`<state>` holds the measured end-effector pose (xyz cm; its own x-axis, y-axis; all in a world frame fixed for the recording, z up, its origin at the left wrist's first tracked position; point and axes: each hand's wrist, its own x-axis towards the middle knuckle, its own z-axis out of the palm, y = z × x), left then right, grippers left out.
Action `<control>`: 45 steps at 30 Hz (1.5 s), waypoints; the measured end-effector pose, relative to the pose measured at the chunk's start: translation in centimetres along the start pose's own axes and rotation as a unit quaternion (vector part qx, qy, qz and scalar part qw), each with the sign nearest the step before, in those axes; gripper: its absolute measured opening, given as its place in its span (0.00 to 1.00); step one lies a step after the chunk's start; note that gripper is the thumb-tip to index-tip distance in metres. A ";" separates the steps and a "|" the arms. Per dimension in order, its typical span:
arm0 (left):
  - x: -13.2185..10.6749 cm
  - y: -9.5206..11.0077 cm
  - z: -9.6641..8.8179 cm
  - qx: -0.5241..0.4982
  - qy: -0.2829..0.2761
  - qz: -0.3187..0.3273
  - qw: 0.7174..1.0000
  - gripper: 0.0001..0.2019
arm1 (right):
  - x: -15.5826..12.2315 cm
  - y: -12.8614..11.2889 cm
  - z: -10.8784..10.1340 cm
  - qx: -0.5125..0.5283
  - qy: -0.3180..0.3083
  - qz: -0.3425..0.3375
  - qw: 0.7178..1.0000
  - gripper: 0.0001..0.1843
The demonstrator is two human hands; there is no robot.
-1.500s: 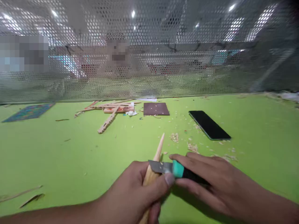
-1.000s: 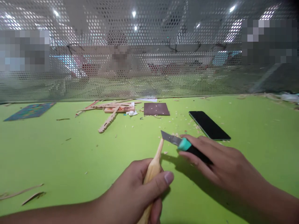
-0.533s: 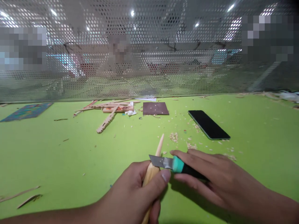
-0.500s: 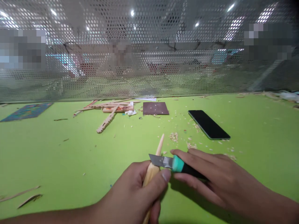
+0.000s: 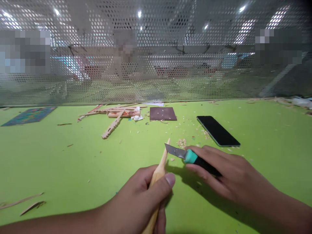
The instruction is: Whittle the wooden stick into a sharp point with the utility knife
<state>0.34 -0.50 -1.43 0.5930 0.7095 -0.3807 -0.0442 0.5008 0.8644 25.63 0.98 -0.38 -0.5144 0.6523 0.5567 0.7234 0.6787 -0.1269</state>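
Note:
My left hand (image 5: 141,198) is wrapped round a pale wooden stick (image 5: 161,164) whose tapered, pointed end aims away from me over the green table (image 5: 73,162). My right hand (image 5: 226,175) grips a small knife (image 5: 188,156) with a teal collar and black handle. The grey blade touches the stick close to its tip, edge lying across the wood. Small wood shavings (image 5: 181,143) lie just beyond the tip.
A black phone (image 5: 217,131) lies to the right, a brown square sheet (image 5: 162,113) behind, and a pile of wooden sticks (image 5: 114,115) at the back left. A colourful card (image 5: 30,116) sits far left. Thin slivers (image 5: 23,203) lie near left. A perforated metal screen (image 5: 156,52) backs the table.
The knife has slid along the stick from beside my left thumb up to near the tip, as it did a second ago. My left hand stayed put.

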 end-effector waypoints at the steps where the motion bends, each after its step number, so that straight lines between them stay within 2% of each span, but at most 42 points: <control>1: 0.0 0.2 0.0 0.006 0.000 -0.002 1.000 0.24 | 0.0 -0.1 0.0 0.006 -0.003 0.004 1.000 0.18; 7: -0.4 1.7 0.2 0.069 -0.003 -0.005 0.998 0.24 | 0.4 -1.4 -0.6 0.110 -0.090 -0.009 0.990 0.15; 10: -0.4 1.9 0.2 0.092 0.003 0.038 0.995 0.22 | 0.7 -2.1 -0.7 0.127 -0.106 -0.027 0.986 0.19; 13: -0.4 1.8 0.3 0.105 0.011 0.061 0.993 0.22 | 0.7 -2.4 -0.6 0.103 -0.096 -0.037 0.989 0.21; 19: -0.2 2.0 1.0 0.138 0.063 0.034 0.988 0.26 | 0.1 -2.4 -0.3 0.024 -0.070 -0.035 0.997 0.21; 23: -0.4 1.9 1.0 0.154 0.072 0.014 0.985 0.28 | -0.2 -1.7 -0.1 -0.028 -0.030 0.002 0.999 0.19; 25: -0.5 1.8 0.9 0.159 0.069 0.000 0.985 0.28 | -0.2 -1.1 -0.1 -0.022 -0.018 0.027 0.999 0.19; 28: -0.7 1.6 0.7 0.138 0.047 0.020 0.989 0.25 | -0.1 -0.4 -0.3 -0.006 -0.023 0.033 0.999 0.20; 31: -0.7 1.4 0.7 0.120 0.032 0.023 0.992 0.22 | 0.2 -0.6 -0.6 0.048 -0.061 0.014 0.997 0.17; 35: -0.5 1.0 0.8 0.116 0.030 -0.009 0.993 0.26 | 0.5 -1.6 -1.0 0.121 -0.112 -0.011 0.986 0.15; 38: -0.3 0.8 0.9 0.123 0.033 -0.017 0.992 0.27 | 0.3 -2.1 -1.0 0.099 -0.109 -0.021 0.989 0.18; 41: -0.1 1.0 1.1 0.124 0.041 -0.013 0.991 0.26 | 0.0 -2.2 -0.7 0.038 -0.079 -0.025 0.996 0.21; 45: -0.3 1.6 1.1 0.130 0.070 0.002 0.989 0.24 | -0.1 -1.5 -0.5 -0.009 -0.039 0.007 0.999 0.19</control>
<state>1.02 -0.48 0.40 0.4757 0.7822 -0.4023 0.1724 0.3656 0.9147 24.83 -0.25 0.22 -0.5378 0.6865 0.4893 0.7386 0.6635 -0.1192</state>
